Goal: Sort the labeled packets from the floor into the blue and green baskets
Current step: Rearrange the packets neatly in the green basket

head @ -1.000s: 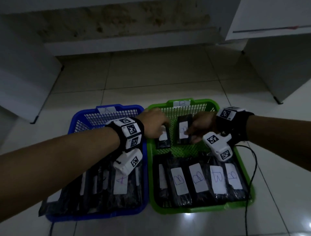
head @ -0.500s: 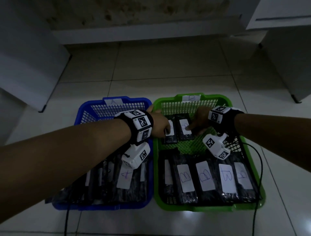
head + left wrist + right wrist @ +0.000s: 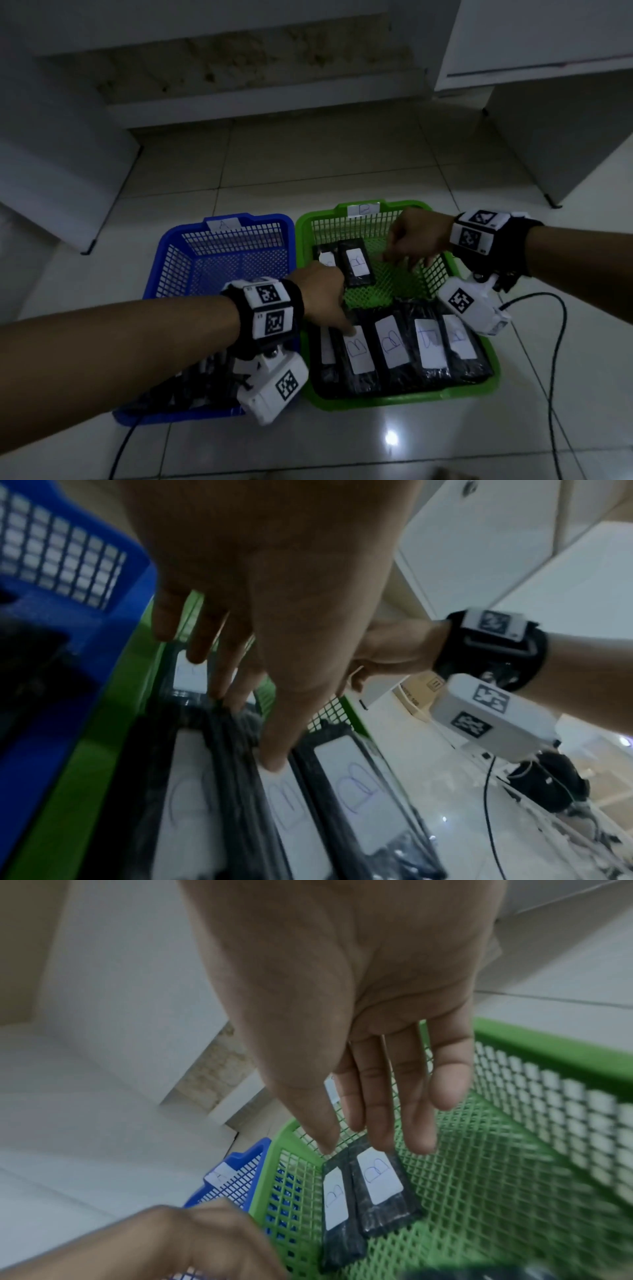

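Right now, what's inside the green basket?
The green basket holds black packets with white B labels: two at the back and a row in front. The left hand covers part of them, so anything beneath is hidden.

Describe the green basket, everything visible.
The green basket is rectangular plastic with mesh walls and floor and a solid rim, standing on the tiled floor right beside the blue basket. A white tag marked B sits on its far rim. Inside lie black packets with white B labels: a row at the near end, two at the far left. The left hand touches a near packet; the right hand hovers open above the bare mesh.
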